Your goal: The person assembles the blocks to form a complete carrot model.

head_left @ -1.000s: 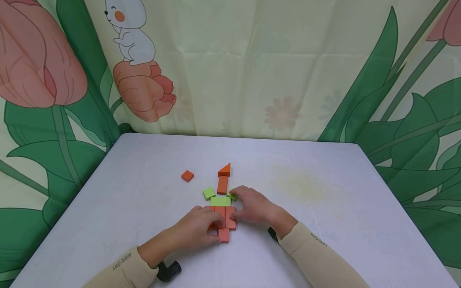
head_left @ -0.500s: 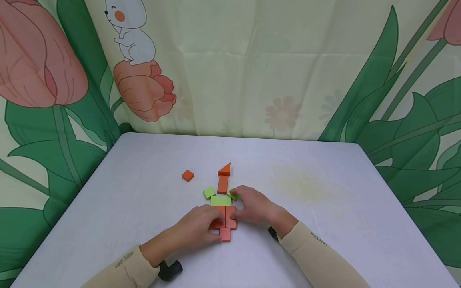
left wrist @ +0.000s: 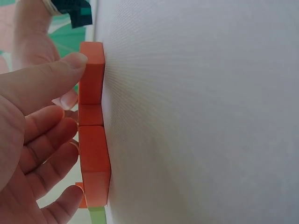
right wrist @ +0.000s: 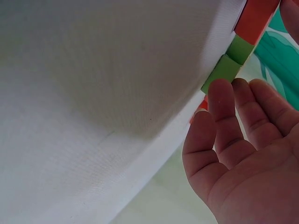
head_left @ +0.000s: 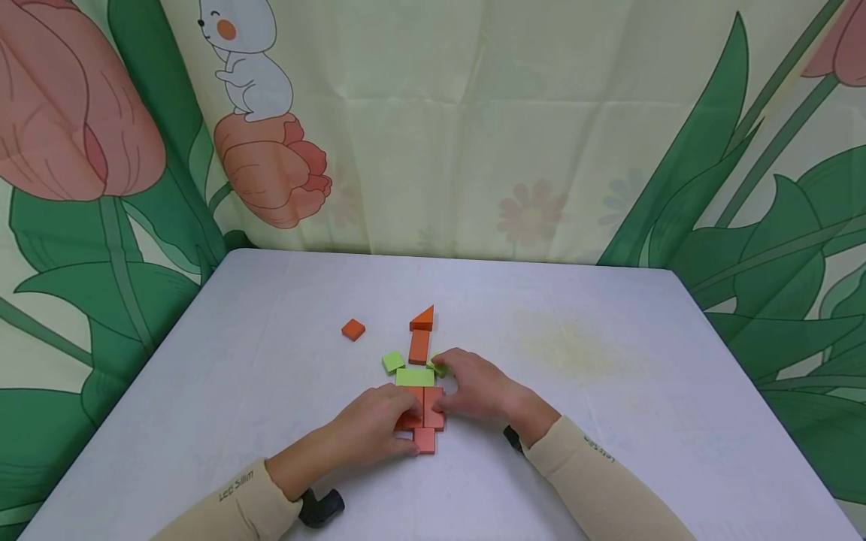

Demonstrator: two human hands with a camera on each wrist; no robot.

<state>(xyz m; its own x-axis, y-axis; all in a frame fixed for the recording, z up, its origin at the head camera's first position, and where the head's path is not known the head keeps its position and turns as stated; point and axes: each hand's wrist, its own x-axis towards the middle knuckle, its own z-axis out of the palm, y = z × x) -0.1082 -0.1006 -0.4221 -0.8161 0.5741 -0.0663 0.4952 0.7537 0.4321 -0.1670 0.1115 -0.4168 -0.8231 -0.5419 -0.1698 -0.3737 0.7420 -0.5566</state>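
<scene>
My left hand [head_left: 372,428] covers the left part of a row of red rectangular blocks [head_left: 434,413]. Its thumb touches the small red square block [head_left: 425,442] below the row, and its fingers lie loosely bent along the blocks in the left wrist view. On the right side, my right hand [head_left: 483,387] has fingertips at a green block [head_left: 438,370], partly hidden; its thumb is by the rightmost red block. Between them, a green rectangular block [head_left: 414,377] lies flat above the row. Another green block [head_left: 392,362] sits tilted at its upper left.
An orange rectangular block [head_left: 419,348] stands in line beyond the green ones, with an orange triangular block [head_left: 423,318] at its top end. A loose orange block [head_left: 353,330] lies further left on the white table [head_left: 575,323]. A printed curtain [head_left: 433,150] hangs behind.
The small red square block has slid slightly to the right along with my left hand, which now hides more of the leftmost red block. My right hand has stayed put.
</scene>
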